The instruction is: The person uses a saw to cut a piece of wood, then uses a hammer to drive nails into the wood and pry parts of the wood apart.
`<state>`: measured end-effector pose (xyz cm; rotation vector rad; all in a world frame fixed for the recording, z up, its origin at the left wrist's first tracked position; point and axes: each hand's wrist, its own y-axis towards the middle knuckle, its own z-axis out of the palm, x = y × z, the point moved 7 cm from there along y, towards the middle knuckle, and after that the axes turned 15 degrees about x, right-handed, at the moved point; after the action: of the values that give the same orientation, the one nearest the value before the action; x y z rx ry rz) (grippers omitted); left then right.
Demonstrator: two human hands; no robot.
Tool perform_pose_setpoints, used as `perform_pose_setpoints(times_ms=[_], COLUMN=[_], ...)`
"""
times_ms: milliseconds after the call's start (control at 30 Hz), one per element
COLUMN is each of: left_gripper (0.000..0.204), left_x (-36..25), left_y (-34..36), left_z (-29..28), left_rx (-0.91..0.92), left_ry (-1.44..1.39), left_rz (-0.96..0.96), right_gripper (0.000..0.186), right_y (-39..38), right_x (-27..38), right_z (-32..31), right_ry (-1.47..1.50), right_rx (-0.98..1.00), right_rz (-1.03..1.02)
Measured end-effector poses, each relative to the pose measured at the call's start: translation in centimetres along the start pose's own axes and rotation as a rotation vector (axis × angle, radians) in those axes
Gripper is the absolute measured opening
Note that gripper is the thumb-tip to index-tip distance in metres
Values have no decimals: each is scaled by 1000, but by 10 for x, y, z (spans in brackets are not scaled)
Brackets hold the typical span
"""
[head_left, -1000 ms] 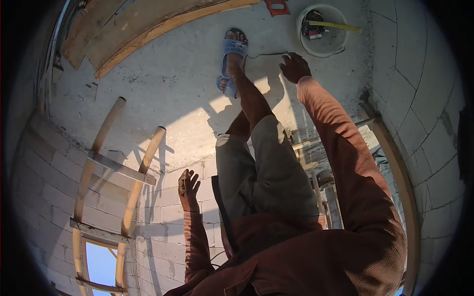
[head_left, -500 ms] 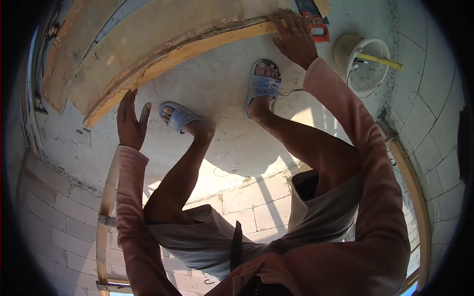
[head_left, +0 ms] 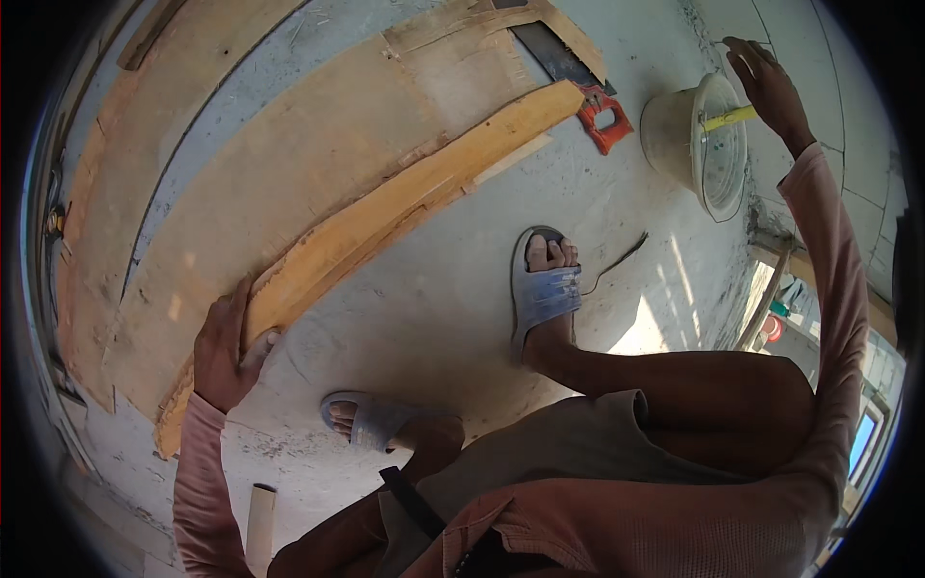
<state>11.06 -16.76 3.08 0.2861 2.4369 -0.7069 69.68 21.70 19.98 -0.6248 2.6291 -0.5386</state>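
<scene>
A long wooden plank [head_left: 385, 217] with a rough, orange-yellow edge lies slantwise on the left, against a wide brown board [head_left: 289, 173]. My left hand [head_left: 226, 352] grips the plank near its lower end, thumb on the near side and fingers over the top. Up on the right, my right hand [head_left: 768, 91] is raised with its fingers apart and holds nothing. It hovers beside the yellow handle [head_left: 729, 118] of a tool that leans in a whitish bucket [head_left: 672, 140]; the tool's head is hard to make out.
A handsaw with a red handle [head_left: 605, 119] lies by the plank's far end, its dark blade partly under a strip of wood. My sandalled feet stand on the concrete floor [head_left: 434, 299]. A thin dark cord [head_left: 617, 262] lies near the right foot. Pale block wall [head_left: 858, 116] rises at right.
My left hand has come onto the plank and grips it. My right hand has left the plank's far end and moved right, over to the bucket. The view has shifted.
</scene>
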Motion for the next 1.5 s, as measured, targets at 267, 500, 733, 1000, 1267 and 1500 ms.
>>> perform_pose_setpoints(times_ms=[267, 500, 733, 1000, 1267, 1500], left_gripper=[75, 100, 69, 56, 56, 59], left_x=[-5, 7, -42, -15, -25, -44], left_y=[13, -3, -11, -6, -5, -24], left_z=[-16, 20, 27, 60, 56, 66], left_rx=[453, 515, 606, 698, 651, 662], left_ry=[-308, -614, -1112, -1276, -1275, -1558], left_rz=[-295, -271, -256, -253, -261, -324], right_gripper=[58, 48, 39, 43, 39, 43], right_y=[-60, -44, -67, -157, -182, -124], right_x=[-44, -25, -47, -144, -7, 199], right_z=[138, 155, 139, 129, 40, 79], right_ry=[-262, -266, -188, 345, 1200, 1573], right_rx=[415, 396, 412, 85, -721, -108], right_rz=[120, 108, 48, 623, 578, 212])
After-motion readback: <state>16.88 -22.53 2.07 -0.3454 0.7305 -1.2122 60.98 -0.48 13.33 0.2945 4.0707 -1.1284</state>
